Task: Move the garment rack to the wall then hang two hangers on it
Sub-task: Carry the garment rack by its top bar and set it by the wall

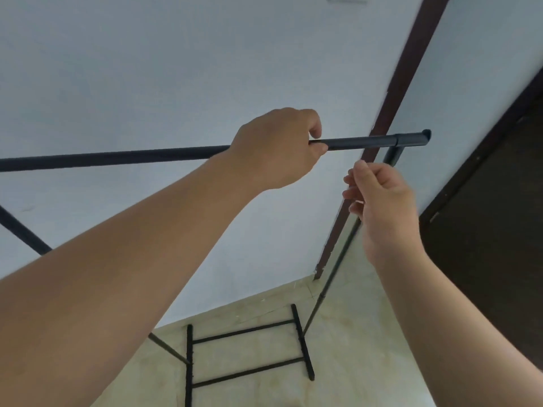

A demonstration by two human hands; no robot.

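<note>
While the right hand point(385, 207) hangs loosely curled and empty just below the bar's capped end, the left hand point(279, 148) grips the dark round metal top bar of the garment rack point(361, 142); beyond both hands stands the pale blue wall point(147, 69).

Single head-worn view, facing forward and down, close behind both forearms, wide-angle.
</note>
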